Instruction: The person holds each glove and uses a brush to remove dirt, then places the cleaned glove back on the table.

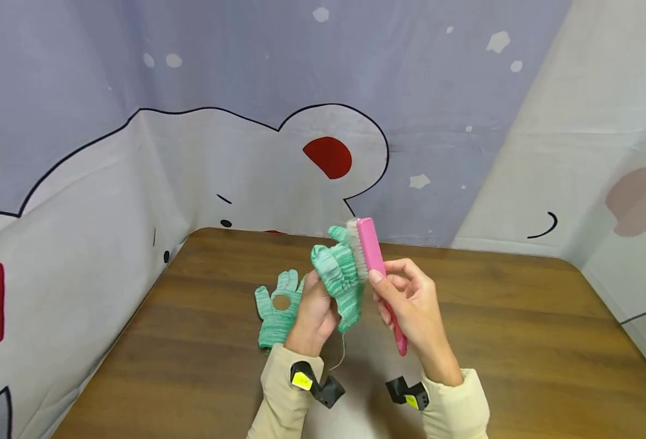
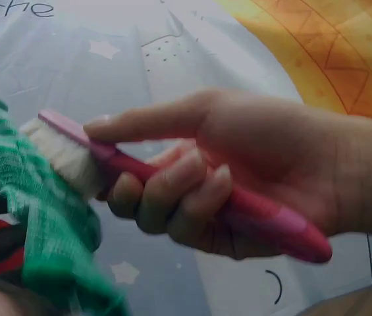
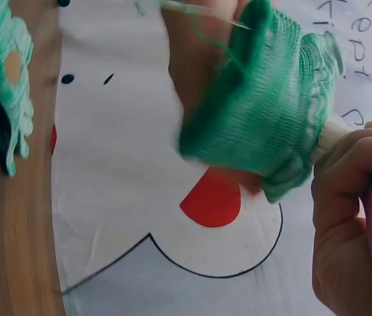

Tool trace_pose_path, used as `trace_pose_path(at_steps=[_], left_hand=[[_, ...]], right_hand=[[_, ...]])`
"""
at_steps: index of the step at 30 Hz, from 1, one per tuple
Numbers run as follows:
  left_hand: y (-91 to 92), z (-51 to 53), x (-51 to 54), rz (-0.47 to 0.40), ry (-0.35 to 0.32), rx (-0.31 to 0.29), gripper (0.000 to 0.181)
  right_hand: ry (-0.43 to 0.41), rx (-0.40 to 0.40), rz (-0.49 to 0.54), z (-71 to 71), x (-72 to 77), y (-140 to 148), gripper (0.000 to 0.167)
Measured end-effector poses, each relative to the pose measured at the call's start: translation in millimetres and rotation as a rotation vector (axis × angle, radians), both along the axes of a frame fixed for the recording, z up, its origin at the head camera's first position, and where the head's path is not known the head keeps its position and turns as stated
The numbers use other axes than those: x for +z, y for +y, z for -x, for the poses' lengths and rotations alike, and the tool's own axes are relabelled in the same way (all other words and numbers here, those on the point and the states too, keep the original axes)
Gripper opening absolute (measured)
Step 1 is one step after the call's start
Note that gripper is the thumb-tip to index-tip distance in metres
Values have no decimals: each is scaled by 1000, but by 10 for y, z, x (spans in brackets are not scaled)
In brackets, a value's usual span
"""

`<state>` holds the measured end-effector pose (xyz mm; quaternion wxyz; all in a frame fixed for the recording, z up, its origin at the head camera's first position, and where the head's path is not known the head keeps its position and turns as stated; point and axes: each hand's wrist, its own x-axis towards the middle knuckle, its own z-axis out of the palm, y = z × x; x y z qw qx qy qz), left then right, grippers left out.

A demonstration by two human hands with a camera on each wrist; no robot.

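Note:
My right hand (image 1: 413,305) grips a pink brush (image 1: 370,247) by its handle, the thumb near the head, and the white bristles (image 1: 358,249) touch a green knitted glove (image 1: 336,271). My left hand (image 1: 314,314) holds that glove up from behind, its fingers mostly hidden by the fabric. A loose thread (image 1: 344,350) hangs from the cuff. In the left wrist view the bristles (image 2: 67,155) press against the glove (image 2: 41,210). In the right wrist view the cuff (image 3: 238,112) is blurred, with the right hand (image 3: 353,210) beside it.
A second green glove (image 1: 270,326) with a round tan spot (image 1: 281,302) on it lies on the wooden table (image 1: 202,378), left of my left hand. Behind the table's back edge hangs a printed cloth (image 1: 246,164) with cartoon shapes.

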<state>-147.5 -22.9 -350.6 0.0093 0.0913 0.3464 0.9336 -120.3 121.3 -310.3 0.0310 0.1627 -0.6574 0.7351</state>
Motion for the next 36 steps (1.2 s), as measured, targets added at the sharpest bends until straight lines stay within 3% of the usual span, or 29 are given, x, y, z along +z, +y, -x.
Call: trace_pose_path(at_steps=[4, 6, 9, 12, 15, 18, 22, 25, 28, 31, 36], left_hand=[[-14, -4, -48, 61, -22, -143, 8], [-35, -3, -65, 27, 0, -200, 8], [-62, 9, -72, -17, 69, -232, 5], [-81, 33, -53, -63, 129, -218, 8], [-95, 45, -35, -85, 97, -184, 18], [-97, 51, -23, -47, -48, -131, 13], [-78, 72, -26, 148, -269, -23, 26], [-65, 84, -36, 289, -350, 72, 40], [-57, 94, -44, 323, -348, 106, 37], [-55, 89, -43, 301, -325, 77, 24], [-57, 71, -9, 279, -298, 55, 30]], right_hand=[[-33, 91, 84, -19, 18, 8, 18], [-50, 131, 109, -24, 22, 13, 16], [-59, 141, 114, -33, 34, 35, 14], [-60, 112, 119, -39, 60, 61, 14], [-52, 74, 123, -42, 93, 103, 13], [-32, 32, 129, -47, 130, 164, 14], [7, -23, 137, -56, 168, 248, 14], [11, -39, 109, -58, 176, 285, 16], [-1, -35, 31, -58, 167, 291, 19], [-9, -38, -58, -60, 145, 270, 22], [-31, -77, -166, -44, 105, 209, 27]])
